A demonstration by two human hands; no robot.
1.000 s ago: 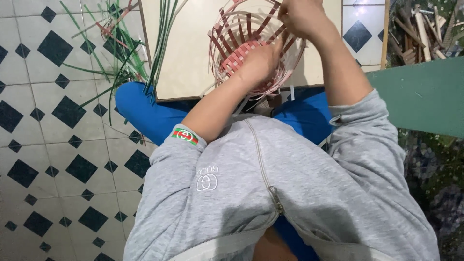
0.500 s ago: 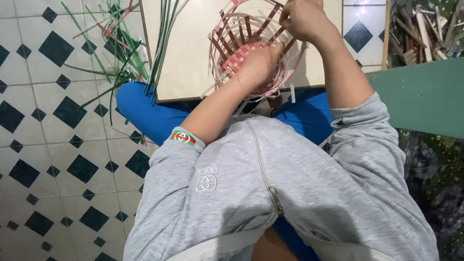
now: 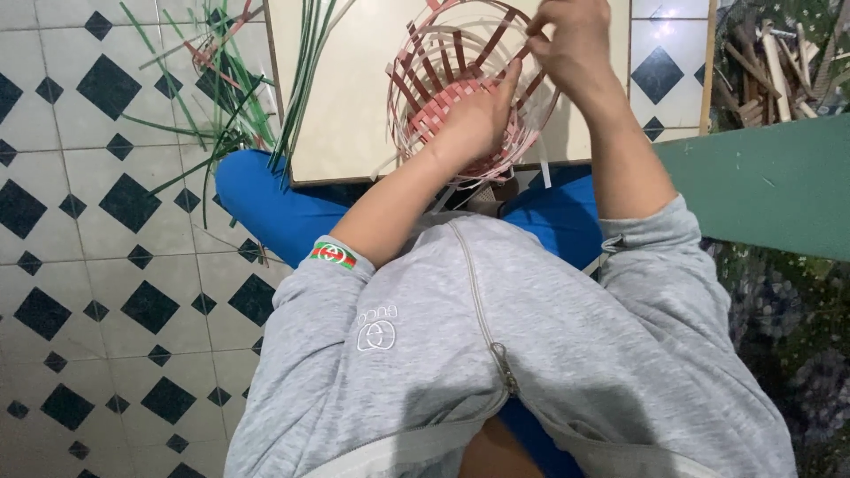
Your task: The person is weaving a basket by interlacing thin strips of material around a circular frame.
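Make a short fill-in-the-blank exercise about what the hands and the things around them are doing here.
1. The left hand rests inside a half-woven ____.
2. The right hand pinches a strip at the basket's ____.
3. The loose strips lying on the tiled floor are ____ in colour.

Missing words: basket; rim; green

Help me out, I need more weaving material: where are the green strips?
In the head view, the green strips lie upper left, fanned over the tiled floor and the pale board's left edge, left of the basket.
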